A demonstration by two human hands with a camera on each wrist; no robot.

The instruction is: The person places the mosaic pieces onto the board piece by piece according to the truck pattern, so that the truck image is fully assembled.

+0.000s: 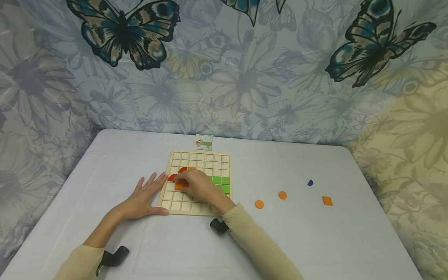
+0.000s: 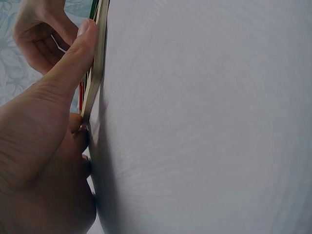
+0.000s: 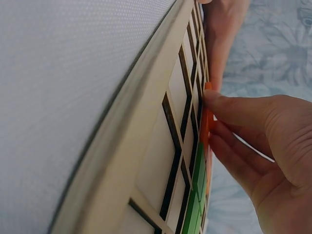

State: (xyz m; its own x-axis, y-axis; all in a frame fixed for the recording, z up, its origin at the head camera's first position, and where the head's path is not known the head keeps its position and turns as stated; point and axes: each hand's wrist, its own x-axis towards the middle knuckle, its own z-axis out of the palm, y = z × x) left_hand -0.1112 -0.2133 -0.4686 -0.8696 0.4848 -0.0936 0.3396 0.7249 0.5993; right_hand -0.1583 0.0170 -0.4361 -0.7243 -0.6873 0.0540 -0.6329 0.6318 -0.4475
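A wooden grid board (image 1: 176, 208) lies flat on the table. My left hand (image 1: 143, 200) rests at the board's left edge, fingers straight and spread, the thumb touching its near left corner. Over the board's middle-left, my right hand (image 1: 201, 186) pinches an orange piece (image 3: 208, 114) between thumb and fingers at the grid. Red pieces (image 1: 172, 177) with curved edges sit in cells left of the right hand. Green square pieces (image 1: 221, 180) fill cells at the board's right side. Part of the grid is hidden beneath the right hand.
Two orange discs (image 1: 282, 195), an orange square (image 1: 327, 201) and a small dark blue piece (image 1: 310, 182) lie on the white tablecloth at right. Behind the board is a small printed card (image 1: 203, 142). A patterned curtain (image 1: 245, 85) hangs behind the table.
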